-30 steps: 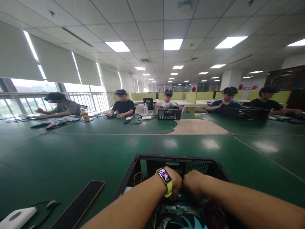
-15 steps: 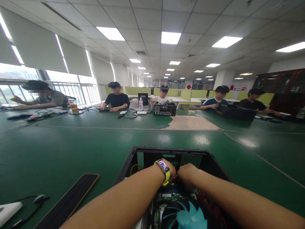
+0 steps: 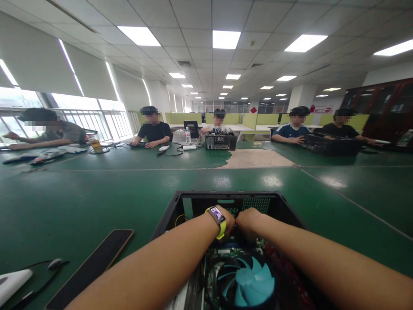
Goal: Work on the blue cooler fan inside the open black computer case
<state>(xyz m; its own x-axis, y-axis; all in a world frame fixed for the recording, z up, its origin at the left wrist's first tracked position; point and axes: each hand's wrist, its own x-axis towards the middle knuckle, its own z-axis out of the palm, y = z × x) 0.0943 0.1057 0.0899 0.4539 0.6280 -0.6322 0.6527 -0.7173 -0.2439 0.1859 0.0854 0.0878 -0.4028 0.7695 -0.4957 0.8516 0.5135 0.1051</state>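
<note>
The computer case (image 3: 290, 215) sits open on the table (image 3: 80, 198); left hand (image 3: 229, 223) and right hand (image 3: 248, 221) work deep inside, behind the blue fan (image 3: 250, 282). Fingers hidden, so I cannot tell their grip. Seems mid-fitting; the next move wants care.

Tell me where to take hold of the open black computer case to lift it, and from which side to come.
Probably grip the black computer case by its bare upper rims, left rim and right rim, one hand from each side. The open top leaves those straight edges free, while the left hand, right hand and teal fan fill the inside.
</note>
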